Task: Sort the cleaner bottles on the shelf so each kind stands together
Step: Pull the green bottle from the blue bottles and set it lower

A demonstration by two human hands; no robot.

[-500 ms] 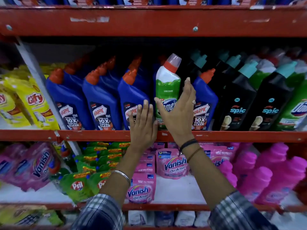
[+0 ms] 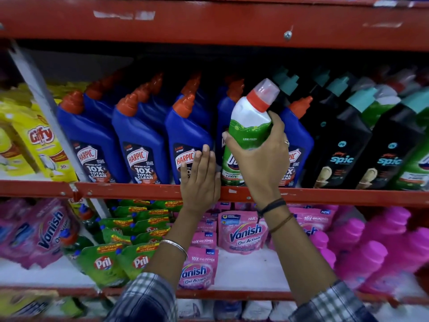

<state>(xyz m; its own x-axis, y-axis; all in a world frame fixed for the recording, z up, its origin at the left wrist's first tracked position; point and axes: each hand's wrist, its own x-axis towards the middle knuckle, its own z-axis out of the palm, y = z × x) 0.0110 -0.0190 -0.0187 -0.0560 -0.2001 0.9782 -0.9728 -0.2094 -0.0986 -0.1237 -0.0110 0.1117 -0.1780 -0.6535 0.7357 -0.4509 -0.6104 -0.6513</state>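
Note:
A green and white bottle (image 2: 249,126) with a red collar stands among the blue Harpic bottles (image 2: 139,145) on the middle shelf. My right hand (image 2: 260,156) is wrapped around its body, tilting its top to the right. My left hand (image 2: 200,175) lies flat, fingers together, against the front of a blue Harpic bottle (image 2: 185,138) just left of it. One more blue Harpic bottle (image 2: 299,140) stands right of the green one. Black Spic bottles (image 2: 341,147) with teal caps follow, then more green bottles (image 2: 415,163) at the far right.
The red shelf rail (image 2: 116,189) runs below the bottles. Yellow Giffy pouches (image 2: 44,145) lie at the left behind a slanted grey strut (image 2: 46,108). Below are Vanish pouches (image 2: 243,233), green Pril pouches (image 2: 104,263) and pink bottles (image 2: 371,247). Another red shelf (image 2: 209,22) hangs close overhead.
My right hand has closed around the green bottle, which now leans right and sits nearer. My left hand has moved up against the blue bottle.

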